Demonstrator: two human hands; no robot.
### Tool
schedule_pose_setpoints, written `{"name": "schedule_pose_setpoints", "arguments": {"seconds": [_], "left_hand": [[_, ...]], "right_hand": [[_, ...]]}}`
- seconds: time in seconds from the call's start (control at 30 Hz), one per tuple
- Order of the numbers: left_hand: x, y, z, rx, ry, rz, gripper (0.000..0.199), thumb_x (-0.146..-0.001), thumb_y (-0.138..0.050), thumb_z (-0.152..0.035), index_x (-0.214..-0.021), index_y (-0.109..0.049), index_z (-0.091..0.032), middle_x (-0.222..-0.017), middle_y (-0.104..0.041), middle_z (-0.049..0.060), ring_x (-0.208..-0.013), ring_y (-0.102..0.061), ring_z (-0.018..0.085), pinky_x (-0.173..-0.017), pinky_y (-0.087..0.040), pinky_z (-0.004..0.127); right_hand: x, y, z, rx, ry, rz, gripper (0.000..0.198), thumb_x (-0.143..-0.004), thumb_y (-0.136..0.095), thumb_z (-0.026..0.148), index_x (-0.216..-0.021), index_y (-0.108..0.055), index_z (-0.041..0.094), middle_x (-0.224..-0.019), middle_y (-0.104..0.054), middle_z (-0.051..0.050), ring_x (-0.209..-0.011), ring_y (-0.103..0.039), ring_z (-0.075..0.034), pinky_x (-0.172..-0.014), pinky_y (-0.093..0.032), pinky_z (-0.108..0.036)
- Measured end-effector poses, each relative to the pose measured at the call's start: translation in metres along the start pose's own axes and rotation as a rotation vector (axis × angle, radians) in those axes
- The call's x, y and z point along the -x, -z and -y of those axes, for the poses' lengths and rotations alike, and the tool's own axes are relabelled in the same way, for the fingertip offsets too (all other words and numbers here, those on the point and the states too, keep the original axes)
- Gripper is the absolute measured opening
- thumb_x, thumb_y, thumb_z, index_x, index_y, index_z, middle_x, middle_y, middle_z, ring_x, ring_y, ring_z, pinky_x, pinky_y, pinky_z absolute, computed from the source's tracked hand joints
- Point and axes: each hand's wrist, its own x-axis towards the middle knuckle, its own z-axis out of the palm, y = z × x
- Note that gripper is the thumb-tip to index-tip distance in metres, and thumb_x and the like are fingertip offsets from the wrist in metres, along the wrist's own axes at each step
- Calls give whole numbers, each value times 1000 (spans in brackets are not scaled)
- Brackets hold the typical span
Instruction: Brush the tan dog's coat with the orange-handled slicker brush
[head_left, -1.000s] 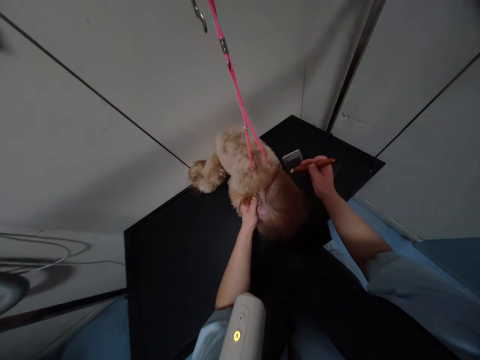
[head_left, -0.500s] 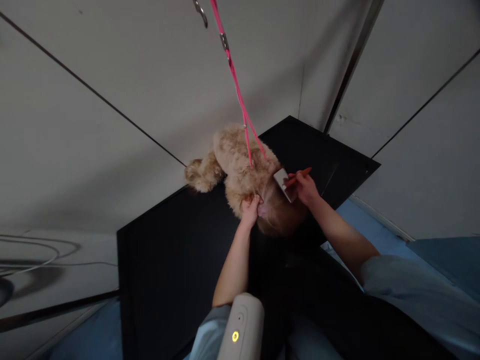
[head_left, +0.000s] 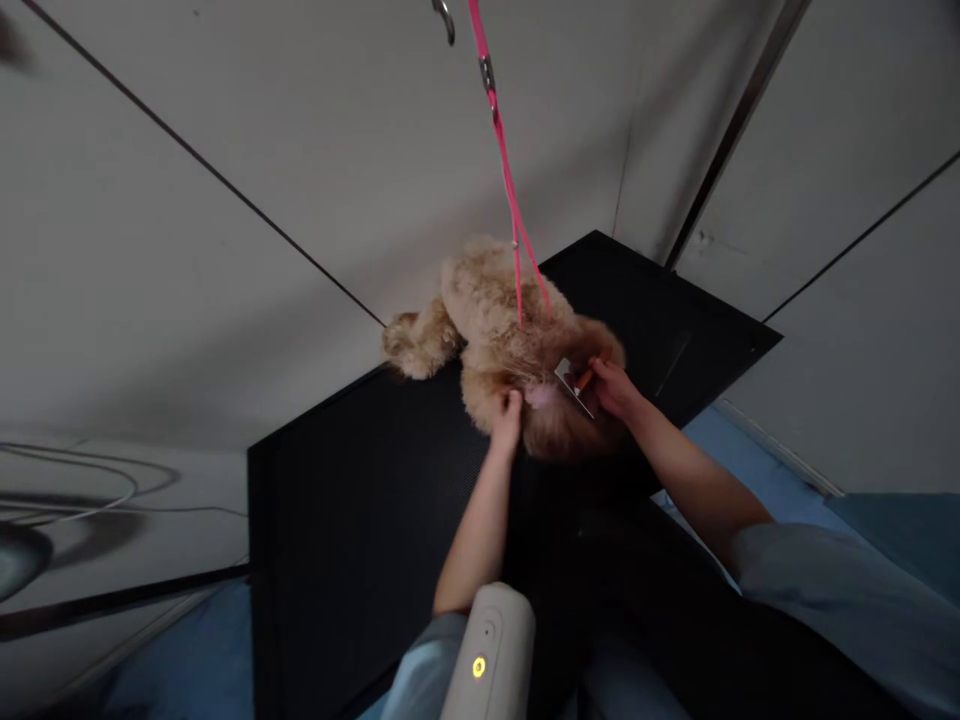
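Note:
A curly tan dog (head_left: 487, 290) is on the black table (head_left: 352, 520), a pink grooming loop (head_left: 508, 180) running down to its body. In my right hand (head_left: 616, 388) is a slicker brush (head_left: 576, 388) with an orange-brown handle; its pale flat head shows nearly edge-on against the darker fur. My left hand (head_left: 509, 415) is closed on the dog's fur beside a patch of pink skin (head_left: 541, 396). Its fingertips are partly buried in the coat.
Grey wall panels (head_left: 262, 120) stand behind the table. A metal hook (head_left: 444, 20) hangs near the loop's top. Cables (head_left: 90, 480) lie at the left. A white device with a yellow light (head_left: 491, 650) is at the bottom, by my left sleeve.
My right hand has brought the slicker brush down and turned its head more edge-on, and fur behind it now shows. My left hand keeps its hold. The whole view has shifted slightly.

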Motion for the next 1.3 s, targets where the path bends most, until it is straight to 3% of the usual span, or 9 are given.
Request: {"name": "schedule_pose_setpoints", "arguments": {"seconds": [0.1,0.23,0.43,0.57,0.73,0.83,1.0,1.17,1.3], "left_hand": [[23,-47,26,66,51,-23,52,-84,-55,-67,-92,-63,-16,-96,-69,11,-98,-65,22,-90,-50,35],[18,-55,25,38,-29,-31,42,-73,-71,-56,-84,-59,-17,-80,-64,5,-78,-60,18,-78,-49,30],[14,-38,20,-27,-91,149,40,-58,-80,-41,-78,-52,-19,-67,-52,-4,-63,-48,11,-66,-41,25],[25,-33,19,-4,-104,260,46,-54,-81,-35,-84,-49,-20,-67,-52,-6,-61,-48,10,-64,-40,23],[35,-21,16,30,-64,222,50,-52,-82,-33,-88,-50,-19,-72,-55,-5,-64,-52,10,-67,-44,24],[42,-16,15,43,-43,273,51,-54,-82,-32,-90,-49,-20,-74,-57,-5,-65,-55,10,-68,-45,24],[54,-15,20,16,-38,251,55,-57,-83,-33,-101,-52,-20,-78,-61,-3,-68,-61,12,-69,-50,25],[61,-11,31,-7,-90,283,69,-59,-83,-34,-121,-55,-20,-96,-69,4,-82,-68,16,-79,-56,31],[64,-3,28,-183,-139,295,78,-62,-83,-35,-132,-55,-17,-92,-71,5,-79,-69,18,-80,-58,35]], "right_hand": [[9,1,0,23,23,-2,29,-72,-85,30,-81,-58,21,-78,-69,2,-78,-70,-16,-84,-62,-34],[12,10,20,189,35,28,41,-66,-89,39,-81,-55,22,-74,-67,3,-77,-72,-19,-75,-62,-36],[6,8,65,430,652,-201,43,-74,-76,56,-81,-48,24,-95,-73,-1,-71,-67,-15,-67,-57,-30],[16,-16,69,725,524,95,39,-68,-83,46,-82,-54,23,-89,-74,-3,-81,-69,-20,-79,-57,-38],[29,-38,74,783,727,59,28,-82,-70,47,-90,-54,26,-101,-73,-4,-92,-69,-21,-86,-56,-41],[34,-42,73,906,560,271,28,-79,-73,47,-85,-56,25,-91,-73,-4,-84,-69,-22,-82,-57,-41],[47,-48,69,765,751,23,25,-85,-67,47,-92,-54,26,-103,-72,-4,-97,-68,-22,-91,-54,-43],[38,-43,69,818,450,262,36,-74,-76,52,-82,-53,25,-82,-71,-2,-75,-67,-20,-73,-57,-38],[18,-34,94,594,699,-63,35,-83,-66,56,-86,-46,27,-87,-69,1,-72,-63,-16,-72,-55,-34]]}}
